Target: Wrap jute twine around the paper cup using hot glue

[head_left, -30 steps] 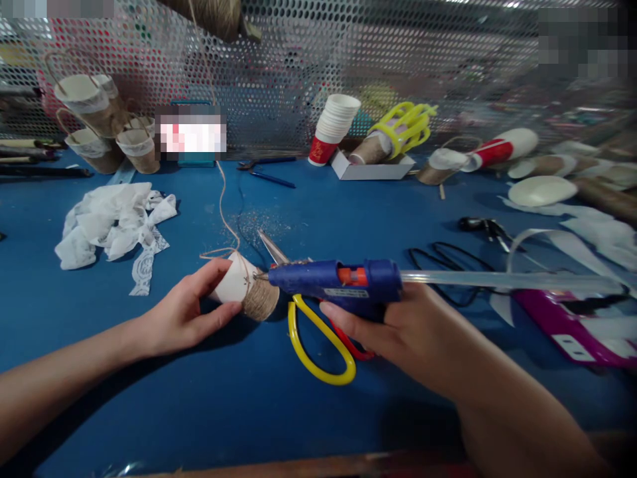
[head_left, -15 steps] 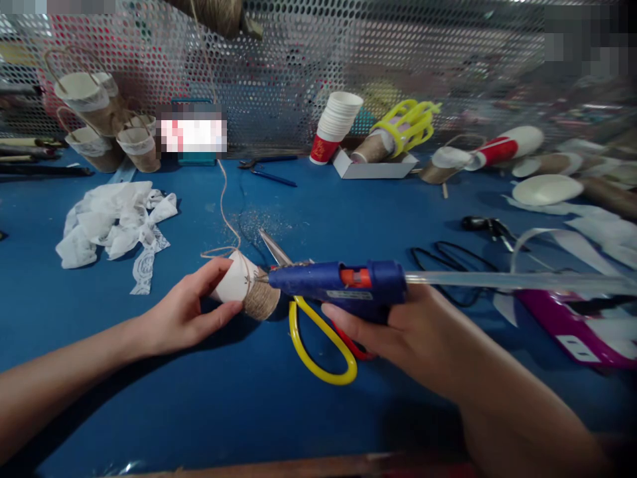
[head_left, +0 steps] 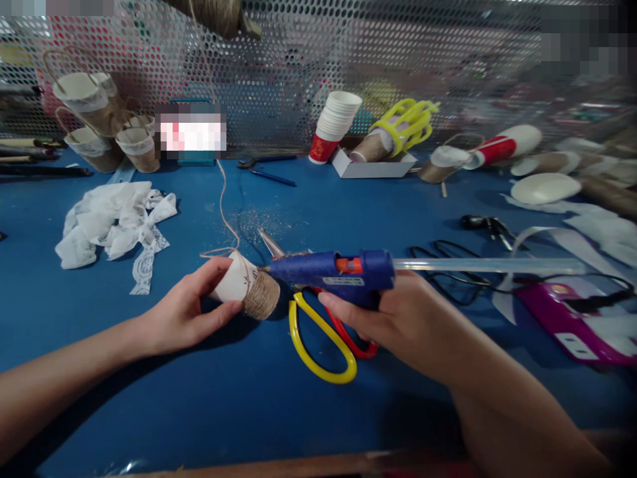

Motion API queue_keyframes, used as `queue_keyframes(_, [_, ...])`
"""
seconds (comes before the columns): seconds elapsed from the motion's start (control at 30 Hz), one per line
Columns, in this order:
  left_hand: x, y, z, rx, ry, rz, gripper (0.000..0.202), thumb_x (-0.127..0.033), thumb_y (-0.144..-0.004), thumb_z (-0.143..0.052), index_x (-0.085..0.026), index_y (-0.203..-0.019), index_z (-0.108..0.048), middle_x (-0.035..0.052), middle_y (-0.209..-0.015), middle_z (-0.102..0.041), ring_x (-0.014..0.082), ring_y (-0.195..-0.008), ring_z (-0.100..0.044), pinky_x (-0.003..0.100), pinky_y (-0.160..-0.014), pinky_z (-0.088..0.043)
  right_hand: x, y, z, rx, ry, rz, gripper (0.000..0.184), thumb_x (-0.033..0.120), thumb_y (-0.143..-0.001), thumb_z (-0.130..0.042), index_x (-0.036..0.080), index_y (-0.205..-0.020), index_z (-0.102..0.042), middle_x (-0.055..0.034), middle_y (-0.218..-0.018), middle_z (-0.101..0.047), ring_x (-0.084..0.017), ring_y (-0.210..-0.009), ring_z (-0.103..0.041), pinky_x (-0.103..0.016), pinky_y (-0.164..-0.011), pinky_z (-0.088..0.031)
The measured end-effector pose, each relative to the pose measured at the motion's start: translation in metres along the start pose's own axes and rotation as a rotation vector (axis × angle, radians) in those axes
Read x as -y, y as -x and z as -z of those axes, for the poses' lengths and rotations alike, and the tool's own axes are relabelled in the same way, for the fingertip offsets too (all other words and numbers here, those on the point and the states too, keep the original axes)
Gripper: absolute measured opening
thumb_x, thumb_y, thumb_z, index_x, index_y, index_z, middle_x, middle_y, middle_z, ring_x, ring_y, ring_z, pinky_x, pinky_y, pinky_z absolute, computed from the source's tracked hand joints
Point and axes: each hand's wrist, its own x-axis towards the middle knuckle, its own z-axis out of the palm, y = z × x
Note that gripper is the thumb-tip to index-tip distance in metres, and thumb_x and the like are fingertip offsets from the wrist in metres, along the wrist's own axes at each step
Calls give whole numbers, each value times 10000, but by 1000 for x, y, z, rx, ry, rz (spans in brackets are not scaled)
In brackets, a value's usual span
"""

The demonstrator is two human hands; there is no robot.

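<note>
My left hand (head_left: 196, 309) holds a paper cup (head_left: 233, 282) on its side, fingers and thumb round the white part. Brown twine (head_left: 262, 297) is wound round the cup's right end, and a loose strand (head_left: 222, 199) runs from it up toward the mesh. My right hand (head_left: 398, 312) grips a blue glue gun (head_left: 328, 275) by the handle, a long clear glue stick (head_left: 478, 265) jutting out of its back. The nozzle points left and is at the cup's upper right edge; whether they touch I cannot tell. Scissors (head_left: 323, 358) with yellow and red handles lie partly beneath the gun.
Crumpled white lace (head_left: 112, 222) lies at left, with twine-covered cups (head_left: 94, 153) behind. Pliers (head_left: 269, 171), stacked paper cups (head_left: 332, 126) and a white box (head_left: 373, 166) stand along the perforated metal mesh (head_left: 288, 73). A black cable (head_left: 448, 285) and purple package (head_left: 557, 318) are at right.
The glue gun and my right hand have shifted slightly left and up, baring more of the scissors' red handle. My left hand and the cup stay almost still.
</note>
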Motion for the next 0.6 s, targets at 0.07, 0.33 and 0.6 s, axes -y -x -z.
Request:
queue_keyframes(0.07, [-1, 0, 0, 3, 14, -1, 277, -203, -819, -509, -164, -1070, -400, 70, -964, -581, 136, -791, -571, 203, -688, -473, 1, 1, 1, 1, -8, 11, 366, 294, -791, -474, 196, -463, -343, 52, -429, -331, -68, -392, -310, -218, -393, -294])
queue_keyframes(0.33, [-1, 1, 0, 4, 58, 8, 302, -170, -816, -512, -149, -1092, -390, 78, -971, -576, 133, -803, -565, 200, -696, -465, 1, 3, 1, 17, -28, -8, 390, 310, -796, -465, 202, -440, -346, 45, -408, -342, -78, -386, -324, -230, -384, -290])
queue_keyframes(0.6, [-1, -1, 0, 14, 63, -4, 303, -175, -816, -511, -160, -1095, -394, 77, -975, -579, 135, -800, -564, 207, -685, -464, 2, 3, 0, -4, -21, -10, 395, 308, -779, -474, 205, -422, -339, 47, -381, -354, -78, -368, -332, -237, -386, -298])
